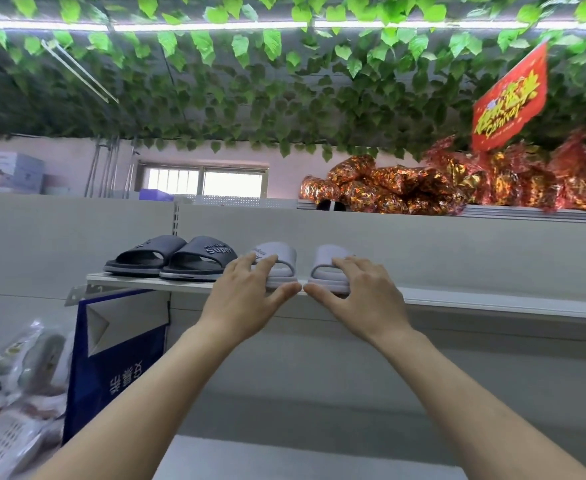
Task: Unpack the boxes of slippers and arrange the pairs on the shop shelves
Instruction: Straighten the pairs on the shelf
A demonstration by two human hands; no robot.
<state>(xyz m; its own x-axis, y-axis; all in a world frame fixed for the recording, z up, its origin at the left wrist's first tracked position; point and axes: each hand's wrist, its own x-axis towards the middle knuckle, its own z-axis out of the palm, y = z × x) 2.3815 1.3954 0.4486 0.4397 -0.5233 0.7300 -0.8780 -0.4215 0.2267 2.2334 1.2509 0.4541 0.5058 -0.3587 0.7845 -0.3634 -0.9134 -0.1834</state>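
your left hand [246, 292] sits on the left pale slipper [277, 263], fingers draped over the strap and thumb stretched out along the shelf [492, 301] front edge, so it's a loose cupped hold, not a pinch. your right hand [357, 289] does the same on the right pale slipper [331, 266], fingers over the strap, thumb reaching in twd the other thumb; the thumb tips sit nearly touching at the shelf lip. both pale slippers stand on the shelf, soles down, a small gap btwn them, just right of the dark pair [170, 259] marked "super", which looks already set. these look like moulded foam slides: prob v light, a bit squashy, w/ a smooth skin that'll skid easily on the painted shelf, so nudge rather than lift. best grip is across the strap or at the sole sides near the front; pressing the strap top may flatten it. more bagged slippers [14, 372] wait low on the left beside a blue box [118, 362], so plenty is left to shelve.
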